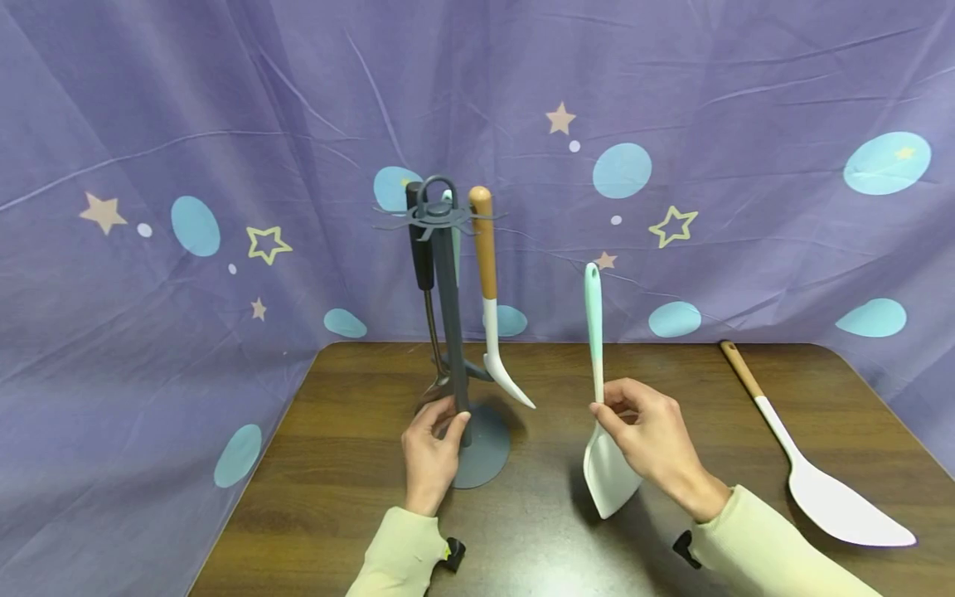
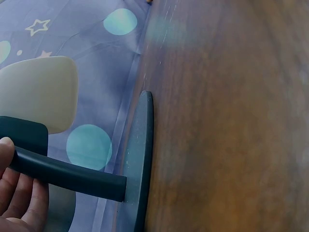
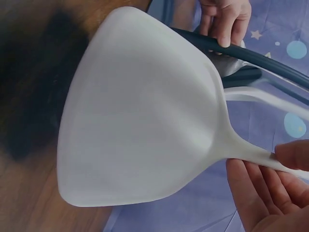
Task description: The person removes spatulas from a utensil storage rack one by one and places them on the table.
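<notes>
My left hand point(image 1: 431, 456) grips the dark grey pole point(image 1: 451, 332) of a utensil stand low down, just above its round base point(image 1: 491, 452); the left wrist view shows the thumb and fingers around this pole point(image 2: 72, 175). My right hand point(image 1: 658, 435) pinches a white spatula with a mint handle point(image 1: 593, 319) at its neck, to the right of the stand. Its handle points up and its broad blade point(image 3: 140, 106) points down, close over the table. From the stand's hooked top point(image 1: 438, 217) hang a black-handled utensil point(image 1: 422, 257), a wooden-handled white utensil point(image 1: 485, 249) and a mint-handled one, mostly hidden behind the pole.
A large white turner with a wooden handle point(image 1: 828, 497) lies at the right of the brown wooden table point(image 1: 336, 497). Behind the table hangs a purple cloth point(image 1: 298, 99) with stars and dots.
</notes>
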Demonstrator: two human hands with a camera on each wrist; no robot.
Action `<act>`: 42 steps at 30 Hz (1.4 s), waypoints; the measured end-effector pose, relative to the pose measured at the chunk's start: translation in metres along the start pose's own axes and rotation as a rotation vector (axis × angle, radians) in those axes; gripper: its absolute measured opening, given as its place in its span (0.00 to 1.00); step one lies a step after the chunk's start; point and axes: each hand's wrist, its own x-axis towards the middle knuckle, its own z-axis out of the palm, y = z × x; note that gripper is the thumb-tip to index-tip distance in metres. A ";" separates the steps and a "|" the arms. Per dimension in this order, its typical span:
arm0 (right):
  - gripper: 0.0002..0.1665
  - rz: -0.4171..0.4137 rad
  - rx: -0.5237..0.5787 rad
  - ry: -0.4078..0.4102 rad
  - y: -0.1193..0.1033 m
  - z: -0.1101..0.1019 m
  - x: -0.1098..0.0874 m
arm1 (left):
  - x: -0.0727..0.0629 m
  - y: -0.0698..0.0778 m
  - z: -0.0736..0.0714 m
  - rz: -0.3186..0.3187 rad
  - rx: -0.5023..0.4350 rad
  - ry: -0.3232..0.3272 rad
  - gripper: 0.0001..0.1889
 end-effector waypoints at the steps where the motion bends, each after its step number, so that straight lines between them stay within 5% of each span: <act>1: 0.09 0.009 -0.008 -0.008 0.002 -0.002 -0.001 | 0.000 0.000 0.000 0.001 -0.001 -0.002 0.12; 13: 0.07 0.127 -0.077 -0.104 0.015 -0.013 -0.010 | 0.002 0.004 -0.001 0.013 0.015 0.004 0.11; 23: 0.04 0.214 -0.134 -0.161 0.023 -0.031 -0.011 | 0.005 0.037 -0.003 0.024 0.021 0.006 0.11; 31: 0.05 0.330 -0.119 -0.266 0.033 -0.050 -0.005 | 0.004 0.037 -0.003 0.027 -0.003 0.012 0.11; 42: 0.05 0.421 -0.171 -0.306 0.054 -0.070 -0.006 | 0.005 0.038 -0.002 0.019 -0.017 0.013 0.11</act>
